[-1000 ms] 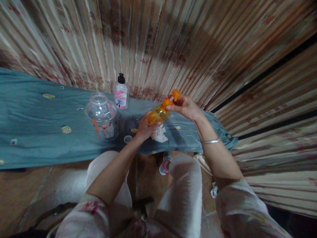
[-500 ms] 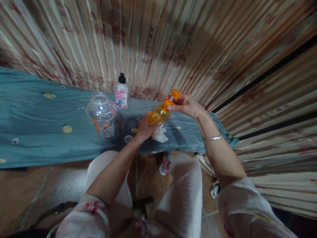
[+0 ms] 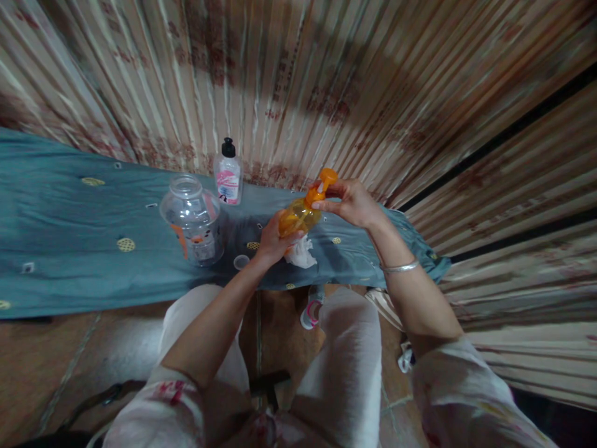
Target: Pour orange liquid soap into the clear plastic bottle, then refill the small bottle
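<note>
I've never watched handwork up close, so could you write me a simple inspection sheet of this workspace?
Surface: teal cloth, wrinkled, with yellow prints.
Thing in hand: orange pump bottle, tilted.
Clutter: transparent jar and black-capped bottle, both upright; small round disc; crumpled white tissue.
Fingers: left fingers grip the bottle's body; right fingers hold its neck.
Cables: dark curved strip at lower left; cannot tell whether it is one.
Surroundings: pleated curtain behind, tiled floor below.

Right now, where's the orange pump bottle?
In the head view, the orange pump bottle is tilted near the centre, just above the crumpled white wad in the image, between the left hand and the right hand.
</note>
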`<state>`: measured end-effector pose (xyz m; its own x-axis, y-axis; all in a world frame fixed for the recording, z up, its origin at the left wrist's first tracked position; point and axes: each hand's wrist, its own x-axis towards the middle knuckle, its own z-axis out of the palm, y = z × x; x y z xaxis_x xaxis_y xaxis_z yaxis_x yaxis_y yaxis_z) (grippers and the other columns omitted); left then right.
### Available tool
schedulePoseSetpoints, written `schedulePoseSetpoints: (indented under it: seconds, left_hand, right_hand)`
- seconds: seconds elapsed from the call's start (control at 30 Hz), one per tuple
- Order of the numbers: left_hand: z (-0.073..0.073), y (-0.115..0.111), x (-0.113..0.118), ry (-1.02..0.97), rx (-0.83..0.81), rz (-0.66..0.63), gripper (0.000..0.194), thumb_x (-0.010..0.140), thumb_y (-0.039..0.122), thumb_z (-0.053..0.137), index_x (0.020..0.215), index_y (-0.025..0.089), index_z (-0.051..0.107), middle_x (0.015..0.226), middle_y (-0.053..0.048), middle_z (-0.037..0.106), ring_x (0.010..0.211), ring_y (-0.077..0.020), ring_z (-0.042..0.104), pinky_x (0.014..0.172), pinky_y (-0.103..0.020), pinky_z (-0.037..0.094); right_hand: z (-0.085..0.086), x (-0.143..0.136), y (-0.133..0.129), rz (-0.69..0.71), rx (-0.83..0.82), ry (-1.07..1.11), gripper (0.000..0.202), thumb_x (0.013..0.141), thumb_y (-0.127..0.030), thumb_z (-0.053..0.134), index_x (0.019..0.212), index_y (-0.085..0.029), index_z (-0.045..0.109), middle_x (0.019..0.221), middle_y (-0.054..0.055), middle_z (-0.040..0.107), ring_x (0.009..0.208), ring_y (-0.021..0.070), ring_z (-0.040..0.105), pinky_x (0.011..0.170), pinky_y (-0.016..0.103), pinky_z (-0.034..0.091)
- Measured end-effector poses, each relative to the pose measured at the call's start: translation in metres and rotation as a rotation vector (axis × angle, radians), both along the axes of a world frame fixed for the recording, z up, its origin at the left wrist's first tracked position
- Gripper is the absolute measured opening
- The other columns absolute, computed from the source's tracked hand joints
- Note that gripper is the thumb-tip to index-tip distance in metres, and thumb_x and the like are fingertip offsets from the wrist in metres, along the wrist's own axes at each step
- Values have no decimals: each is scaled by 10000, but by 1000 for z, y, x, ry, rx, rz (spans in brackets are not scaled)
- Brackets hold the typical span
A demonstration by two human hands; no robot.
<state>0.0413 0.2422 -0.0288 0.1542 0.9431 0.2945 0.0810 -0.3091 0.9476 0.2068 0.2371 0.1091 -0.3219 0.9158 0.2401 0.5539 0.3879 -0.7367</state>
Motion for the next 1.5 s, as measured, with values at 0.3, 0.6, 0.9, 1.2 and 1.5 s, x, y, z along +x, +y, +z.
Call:
schedulePoseSetpoints:
  seconds: [0.3,0.6,0.9,1.2,1.5]
  left_hand:
    - [2,0,0,-17,4,-11,475,662,328,728,1080,207,538,1027,-39,672,904,-197,635,816,-342,494]
    - [1,-1,-2,38,-24,12,522,660,356,732,1113,208,519,1075,-61,651,963,-216,620,866,-352,471]
    - [-2,1,-1,-4,-38,13,525,651,350,727,1112,219,515,1075,-60,644,969,-220,617,874,-362,468]
    - [-2,1,-7,-41,-40,-15,534,671,387,711,1124,193,506,1095,-77,638,991,-226,614,893,-392,468]
    - [0,1,-8,-85,-62,-62,536,669,376,718,1124,183,512,1095,-82,640,996,-231,615,906,-421,469]
  right_hand:
    - [-13,-3,-6,-97,142,-19,371,684,-473,713,908,-179,682,893,40,708,872,212,651,871,377,485]
    - [-17,-11,-17,-254,251,-211,383,778,-504,608,930,-159,676,922,77,708,869,222,647,808,343,469]
    - [-31,-30,-20,-513,351,-219,415,755,-559,603,940,-191,649,869,88,689,815,234,627,747,345,458]
    - [-18,-25,-10,-287,178,-164,339,765,-469,615,886,-157,668,832,50,677,801,200,620,779,328,453]
    - [8,-3,14,182,-248,124,377,617,-365,747,945,-198,661,927,-2,688,899,156,622,885,318,466]
